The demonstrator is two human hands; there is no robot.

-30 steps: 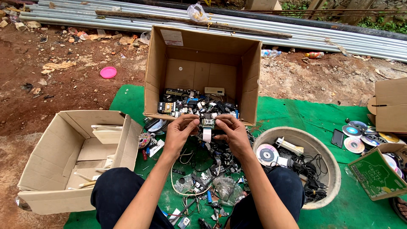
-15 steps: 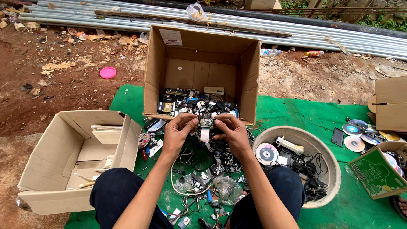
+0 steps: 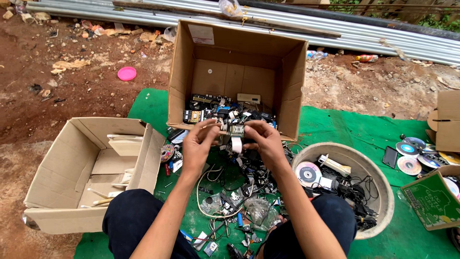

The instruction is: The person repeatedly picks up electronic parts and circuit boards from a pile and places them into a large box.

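Crouching over the green mat [image 3: 345, 129], the person has both hands up in front of the big upright cardboard box [image 3: 237, 72], and between them sits a small electronic part [image 3: 235, 130], greenish-grey, with a white ribbon strip [image 3: 236, 144] hanging straight down from it. Left hand [image 3: 199, 144] pinches the part's left end, fingers curled tight; right hand [image 3: 262, 140] clamps the right end, thumb on top. So the part lies squarely between the two grips, held by both, just in front of the big box's lower lip and clear of the heap beneath.

Counting now: two hands, one part, one ribbon. Cardboard boxes: the big box standing open toward us with a jumble of circuit boards and scrap inside; a second box [image 3: 91, 168] lying open to the left of the big box, holding only a few loose bits; a third box [image 3: 448, 120] cut off at the far right edge. One round grey basin [image 3: 378, 192] sits right of the hands, with one disc [image 3: 308, 173], black cables and a white block in it. More discs [image 3: 414, 156], three or four, lie farther right of the basin, beside one dark phone [image 3: 390, 156]. One green carton [image 3: 431, 201] near them. One pink lid [image 3: 127, 73] on the dirt, left of the big box. Below the hands, a scatter of wires and parts [image 3: 235, 201] too tangled to count.
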